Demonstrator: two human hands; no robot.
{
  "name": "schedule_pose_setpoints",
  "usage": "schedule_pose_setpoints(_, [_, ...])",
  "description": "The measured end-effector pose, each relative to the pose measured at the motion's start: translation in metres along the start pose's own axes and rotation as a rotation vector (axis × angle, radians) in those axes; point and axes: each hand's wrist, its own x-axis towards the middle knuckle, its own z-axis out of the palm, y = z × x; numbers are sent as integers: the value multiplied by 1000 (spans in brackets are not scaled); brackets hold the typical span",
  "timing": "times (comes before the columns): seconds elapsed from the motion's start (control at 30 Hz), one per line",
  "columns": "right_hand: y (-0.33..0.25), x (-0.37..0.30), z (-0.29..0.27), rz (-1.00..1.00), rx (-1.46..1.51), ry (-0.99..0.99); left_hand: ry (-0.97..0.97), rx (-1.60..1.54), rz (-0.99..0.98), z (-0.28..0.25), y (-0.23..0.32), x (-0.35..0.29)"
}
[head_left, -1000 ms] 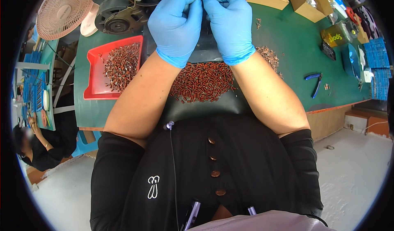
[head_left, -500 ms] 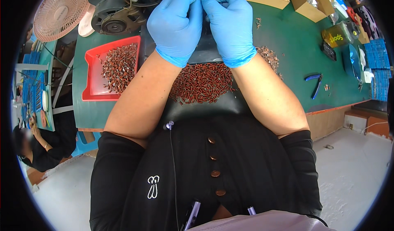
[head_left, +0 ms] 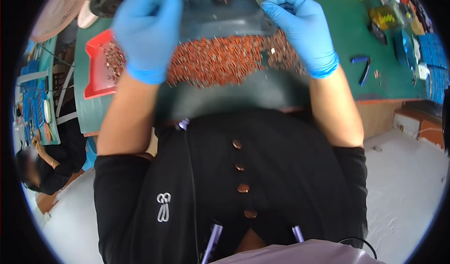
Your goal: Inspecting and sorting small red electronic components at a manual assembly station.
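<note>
My left hand (head_left: 147,34), in a blue glove and slightly blurred, is raised at the upper left beside a dark machine. Its thumb and fingers close together at the picture's top edge; whatever they hold is hidden. To the right, my gloved right hand (head_left: 304,32) hangs over the table, thumb and fingertips pinched together. I cannot make out anything between them. Between the hands spreads a pile of small red-brown cylindrical parts (head_left: 215,62). Partly under my right hand lies a duller brown heap of small parts (head_left: 283,53).
A red tray (head_left: 93,83) with more small parts sits left, partly behind my left forearm. Blue-handled pliers (head_left: 364,69) lie at right on the green table (head_left: 344,34). A pink fan (head_left: 58,8) stands at far left. Another person (head_left: 47,165) sits at a neighbouring table.
My hands were together at the machine; now they are apart, the left moved left and the right moved right. The view has shifted, so the table sits higher.
</note>
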Motion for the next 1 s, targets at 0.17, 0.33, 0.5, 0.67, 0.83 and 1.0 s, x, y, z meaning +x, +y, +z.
schedule_pose_setpoints(0.17, [21,-54,-32,40,-470,-220,-2,245,-186,-103,-57,-21])
schedule_pose_setpoints(0.33, [35,-74,-22,-153,-705,-210,-166,474,-426,-159,-89,-33])
schedule_pose_setpoints(0.5, [40,-75,-10,-197,-822,-178,-223,279,-366,-133,-70,-44])
schedule_pose_setpoints(0.67, [33,-78,-18,-196,-802,-210,-280,214,-246,-86,-30,-47])
schedule_pose_setpoints(0.83, [29,-80,-29,-132,-698,-186,-394,97,-228,-48,3,-47])
schedule_pose_setpoints(1.0, [34,-85,-15,-210,-857,-234,-567,5,-96,-16,34,-52])
